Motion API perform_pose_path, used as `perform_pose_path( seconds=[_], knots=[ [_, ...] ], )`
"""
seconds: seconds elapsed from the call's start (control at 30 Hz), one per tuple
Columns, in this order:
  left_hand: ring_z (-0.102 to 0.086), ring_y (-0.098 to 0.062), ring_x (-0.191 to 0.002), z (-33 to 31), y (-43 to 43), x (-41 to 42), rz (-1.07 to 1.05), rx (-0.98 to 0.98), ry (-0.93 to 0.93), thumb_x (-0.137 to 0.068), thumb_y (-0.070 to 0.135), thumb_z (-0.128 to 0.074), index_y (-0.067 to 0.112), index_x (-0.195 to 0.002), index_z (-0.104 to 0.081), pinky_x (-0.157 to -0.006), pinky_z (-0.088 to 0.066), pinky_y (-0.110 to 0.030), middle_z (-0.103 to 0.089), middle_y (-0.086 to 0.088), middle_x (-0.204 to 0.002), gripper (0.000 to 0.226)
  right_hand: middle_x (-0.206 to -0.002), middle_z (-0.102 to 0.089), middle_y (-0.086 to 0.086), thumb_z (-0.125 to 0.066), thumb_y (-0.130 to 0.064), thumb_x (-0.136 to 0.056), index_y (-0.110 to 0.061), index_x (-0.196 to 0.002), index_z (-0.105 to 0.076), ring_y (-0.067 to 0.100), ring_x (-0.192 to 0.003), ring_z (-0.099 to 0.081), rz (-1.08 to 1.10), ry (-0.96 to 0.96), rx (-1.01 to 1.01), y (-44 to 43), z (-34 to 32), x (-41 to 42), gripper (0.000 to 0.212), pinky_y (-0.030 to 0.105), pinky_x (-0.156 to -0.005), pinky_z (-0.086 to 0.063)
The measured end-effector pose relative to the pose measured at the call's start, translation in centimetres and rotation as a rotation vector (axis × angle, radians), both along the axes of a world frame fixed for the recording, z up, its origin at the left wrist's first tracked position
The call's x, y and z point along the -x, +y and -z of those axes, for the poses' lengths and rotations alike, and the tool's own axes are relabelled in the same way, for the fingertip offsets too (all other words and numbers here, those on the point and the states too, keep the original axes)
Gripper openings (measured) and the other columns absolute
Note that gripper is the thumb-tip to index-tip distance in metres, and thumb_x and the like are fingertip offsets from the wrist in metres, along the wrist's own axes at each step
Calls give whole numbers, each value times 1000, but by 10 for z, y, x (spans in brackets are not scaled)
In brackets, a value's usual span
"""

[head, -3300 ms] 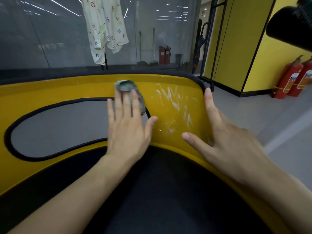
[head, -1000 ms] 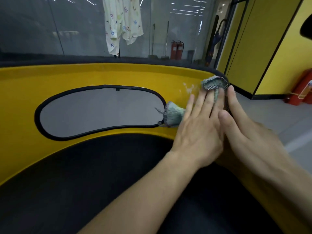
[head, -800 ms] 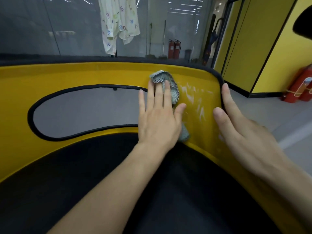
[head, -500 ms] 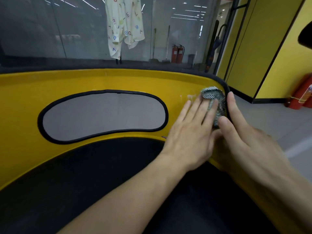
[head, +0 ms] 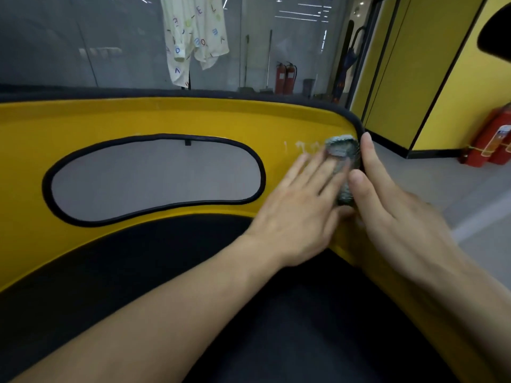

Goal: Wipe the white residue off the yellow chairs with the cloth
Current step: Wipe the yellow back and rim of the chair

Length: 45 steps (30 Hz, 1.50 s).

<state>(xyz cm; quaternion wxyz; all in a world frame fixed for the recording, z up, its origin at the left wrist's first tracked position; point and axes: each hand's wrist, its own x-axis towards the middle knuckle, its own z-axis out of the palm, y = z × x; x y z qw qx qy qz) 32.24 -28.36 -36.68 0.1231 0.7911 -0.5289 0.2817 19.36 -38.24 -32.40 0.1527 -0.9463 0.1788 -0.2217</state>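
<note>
One cloth [head: 341,146] under flat left hand [head: 298,214] on yellow chair [head: 132,117].

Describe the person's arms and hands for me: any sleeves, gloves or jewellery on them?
Both are uncovered. The left forearm and the right forearm show no sleeve as far as the frame's edge. The left hand and the right hand wear no gloves, and no ring, watch or wristband shows on either.
</note>
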Motion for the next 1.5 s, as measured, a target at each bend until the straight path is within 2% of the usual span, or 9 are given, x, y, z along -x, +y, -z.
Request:
perform_pose_path(
  seconds=[0.17, 0.37, 0.47, 0.6, 0.8, 1.0, 1.2, 1.37, 1.5],
  knots=[
    [4, -26, -154, 8, 36, -34, -470, 47, 99, -103, 55, -10, 7, -159, -7, -125, 0, -45, -7, -13, -166, 74, -130, -62, -3, 6, -83, -77, -62, -143, 21, 16, -96, -55, -4, 28, -38, 1, -1, 0, 72, 38, -80, -41],
    [8, -22, -154, 6, -10, 21, 42, 33, 196, -99, 41, -19, 10, -159, -4, -125, -1, -43, -2, -11, -167, 69, -141, -57, -5, 1, -78, -82, -61, -145, 16, 26, -119, -56, 11, 8, -5, 1, 0, -2, 67, 36, -81, -34],
    [5, -21, -154, 9, 10, -5, -142, 21, 114, -104, 48, -17, 12, -159, -5, -125, 1, -43, -7, -9, -167, 67, -136, -61, 1, 4, -81, -79, -64, -144, 16, 28, -113, -58, 3, 4, -23, 2, -2, 1, 68, 39, -82, -38],
    [9, -22, -154, 8, 30, -24, -459, 83, 243, -103, 56, -11, 10, -159, -1, -125, 5, -43, 0, -9, -167, 74, -135, -59, -2, 4, -83, -82, -59, -146, 19, 15, -97, -50, -2, 22, -33, 0, 0, -1, 69, 36, -78, -35],
    [8, -24, -154, 5, -7, 19, -57, -22, 128, -98, 47, -11, 7, -159, -5, -125, 0, -44, -4, -13, -167, 74, -153, -44, -7, -2, -77, -82, -61, -147, 13, 25, -126, -52, 1, -8, -21, 2, -1, -1, 68, 36, -82, -34],
    [15, -23, -153, 1, 28, -21, -503, 81, 282, -102, 58, -10, 10, -159, 4, -125, 4, -44, 6, -10, -167, 75, -130, -63, -2, 4, -84, -78, -62, -144, 18, 20, -105, -59, -4, 14, -37, 2, 0, 0, 71, 40, -82, -43],
    [13, -20, -153, 3, -11, 35, 31, 13, 289, -100, 34, -34, 12, -160, -2, -125, 1, -42, 1, -8, -168, 71, -145, -53, -7, 1, -79, -81, -63, -145, 15, 23, -116, -57, 12, -5, -19, 3, -1, -1, 67, 37, -80, -36],
    [11, -22, -154, 9, 17, -7, -435, 53, 330, -104, 54, -12, 9, -159, 3, -125, 4, -42, 3, -10, -167, 72, -137, -59, -5, 3, -82, -82, -64, -144, 14, 22, -109, -60, 6, -13, -35, 4, -1, 1, 66, 40, -82, -42],
    [5, -21, -154, 6, -4, 25, -123, 110, 409, -103, 40, -22, 12, -160, -7, -125, -1, -42, -3, -9, -168, 65, -128, -59, -3, -5, -73, -92, -55, -150, 13, 10, -82, -49, 25, 0, -8, 5, 0, -2, 63, 35, -71, -33]
  ],
)
